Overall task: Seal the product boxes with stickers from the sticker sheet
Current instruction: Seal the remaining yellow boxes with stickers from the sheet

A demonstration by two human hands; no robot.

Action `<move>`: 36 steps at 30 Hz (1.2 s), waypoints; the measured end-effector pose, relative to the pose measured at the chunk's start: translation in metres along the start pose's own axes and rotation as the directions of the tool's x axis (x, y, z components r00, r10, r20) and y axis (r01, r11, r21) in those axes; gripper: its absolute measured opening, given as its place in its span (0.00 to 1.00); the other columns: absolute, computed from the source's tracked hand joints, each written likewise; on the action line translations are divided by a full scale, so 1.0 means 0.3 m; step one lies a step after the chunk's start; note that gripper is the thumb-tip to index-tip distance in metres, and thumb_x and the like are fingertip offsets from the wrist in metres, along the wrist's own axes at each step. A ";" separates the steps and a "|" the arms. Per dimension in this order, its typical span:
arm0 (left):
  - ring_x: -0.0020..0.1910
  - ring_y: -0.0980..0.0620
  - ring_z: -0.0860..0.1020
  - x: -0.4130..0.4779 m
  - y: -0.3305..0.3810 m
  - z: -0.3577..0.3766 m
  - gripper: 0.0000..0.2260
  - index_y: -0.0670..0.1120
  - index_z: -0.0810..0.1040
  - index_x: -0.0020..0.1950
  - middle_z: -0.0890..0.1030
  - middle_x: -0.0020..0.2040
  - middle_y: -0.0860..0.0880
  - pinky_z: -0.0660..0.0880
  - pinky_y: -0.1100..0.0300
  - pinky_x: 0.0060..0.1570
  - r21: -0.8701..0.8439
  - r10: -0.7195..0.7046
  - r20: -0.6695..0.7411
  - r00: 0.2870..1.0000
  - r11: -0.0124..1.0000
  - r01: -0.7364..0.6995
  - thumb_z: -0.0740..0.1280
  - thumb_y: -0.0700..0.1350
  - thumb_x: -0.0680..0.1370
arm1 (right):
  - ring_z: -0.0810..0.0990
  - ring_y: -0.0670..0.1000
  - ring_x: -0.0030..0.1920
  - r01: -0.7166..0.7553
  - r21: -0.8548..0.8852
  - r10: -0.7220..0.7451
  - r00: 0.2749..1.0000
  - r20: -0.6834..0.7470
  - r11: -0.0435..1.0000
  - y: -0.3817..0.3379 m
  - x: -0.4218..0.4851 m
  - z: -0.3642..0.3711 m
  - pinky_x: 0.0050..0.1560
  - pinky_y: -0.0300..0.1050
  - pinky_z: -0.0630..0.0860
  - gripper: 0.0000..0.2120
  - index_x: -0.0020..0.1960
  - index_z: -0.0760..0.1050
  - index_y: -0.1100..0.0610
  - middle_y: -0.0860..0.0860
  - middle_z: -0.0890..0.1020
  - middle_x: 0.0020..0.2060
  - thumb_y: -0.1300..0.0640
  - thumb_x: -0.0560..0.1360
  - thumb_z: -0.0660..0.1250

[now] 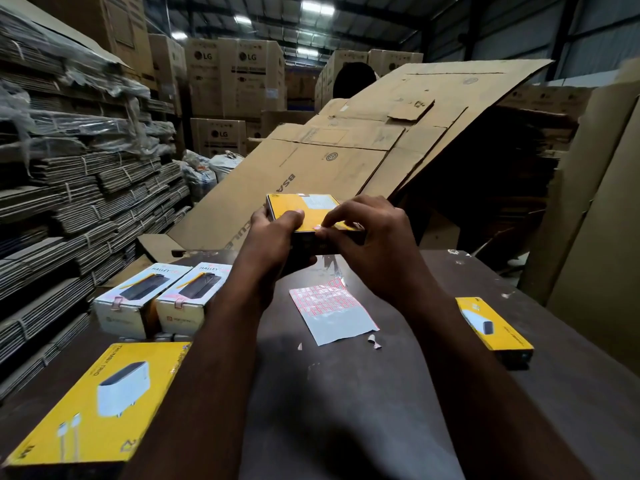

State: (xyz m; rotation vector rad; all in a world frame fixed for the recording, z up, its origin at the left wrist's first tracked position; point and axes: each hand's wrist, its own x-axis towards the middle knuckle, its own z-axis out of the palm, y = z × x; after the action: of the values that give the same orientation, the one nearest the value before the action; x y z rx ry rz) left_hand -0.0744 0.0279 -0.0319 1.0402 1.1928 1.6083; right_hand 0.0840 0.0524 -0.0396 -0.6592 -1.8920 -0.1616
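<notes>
Left hand point(274, 233) grips the yellow box point(300, 204), right hand point(374, 237) pinches its near top edge

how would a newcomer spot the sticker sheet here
Start at the dark table. Near its middle lies the sticker sheet. Unlike the boxes around it, it is flat, pale paper with a red-edged grid of small stickers.

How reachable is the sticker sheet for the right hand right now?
Probably yes: the sticker sheet lies uncovered on the table below the right hand. That hand pinches the edge of the yellow box, so it must let go first.
</notes>
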 end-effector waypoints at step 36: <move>0.44 0.48 0.82 -0.009 0.000 -0.003 0.26 0.49 0.58 0.77 0.76 0.60 0.42 0.80 0.60 0.29 0.119 -0.009 0.027 1.000 0.993 0.006 0.64 0.46 0.81 | 0.82 0.43 0.42 -0.306 0.205 0.249 0.932 0.262 0.930 -0.026 0.019 -0.069 0.47 0.41 0.80 0.11 0.51 0.83 0.53 0.44 0.85 0.46 0.63 0.71 0.75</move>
State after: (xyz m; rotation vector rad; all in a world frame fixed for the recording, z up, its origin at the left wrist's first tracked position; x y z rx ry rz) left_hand -0.0746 0.0251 -0.0324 1.1277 1.2851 1.5277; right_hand 0.0953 0.0396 -0.0245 -0.7962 -1.9726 0.3411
